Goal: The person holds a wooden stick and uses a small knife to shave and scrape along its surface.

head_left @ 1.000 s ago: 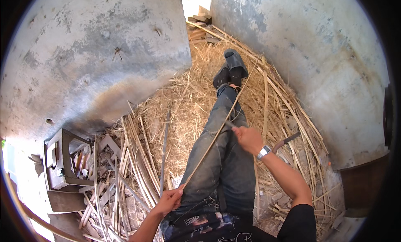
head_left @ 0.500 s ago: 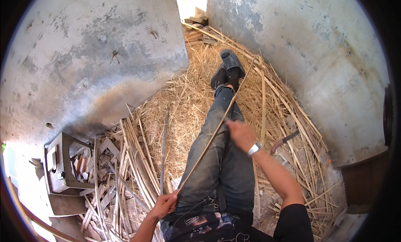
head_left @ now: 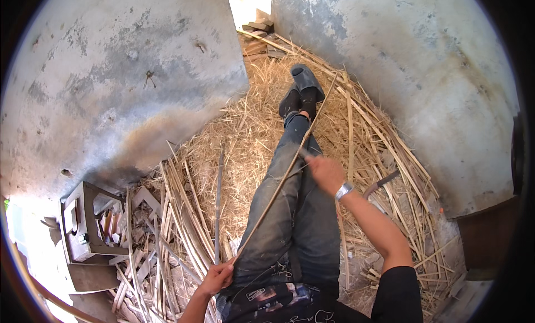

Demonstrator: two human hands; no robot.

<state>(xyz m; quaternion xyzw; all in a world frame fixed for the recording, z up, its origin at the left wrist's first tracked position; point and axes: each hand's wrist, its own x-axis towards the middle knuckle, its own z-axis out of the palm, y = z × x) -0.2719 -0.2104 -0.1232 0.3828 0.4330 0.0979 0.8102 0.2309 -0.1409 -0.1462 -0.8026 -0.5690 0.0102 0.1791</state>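
A long, thin bamboo strip (head_left: 277, 192) lies slantwise over my outstretched legs (head_left: 267, 211), its far end beside my grey slippers (head_left: 307, 78). My left hand (head_left: 216, 278) is closed on the strip's near end, by my left hip. Above my thighs, my right hand (head_left: 327, 174) is closed round a short grey blade-like tool (head_left: 304, 152), blurred by motion and mostly covered by the fingers. The tool's tip is close to the strip; whether they touch I cannot tell. A silver watch (head_left: 344, 190) is on my right wrist.
Straw-like shavings (head_left: 251, 128) cover the ground around my legs. Long strips (head_left: 379, 128) lie along the right wall (head_left: 401, 61), and a bundle of strips (head_left: 184, 211) lies at left. A worn box-like frame (head_left: 83, 222) stands beyond it. A curved dark-handled tool (head_left: 383, 181) lies right of my legs.
My right hand has shifted slightly up and to the right, and the grey tool's tip shows more. My left hand keeps its hold on the strip. The whole view has shifted a little.
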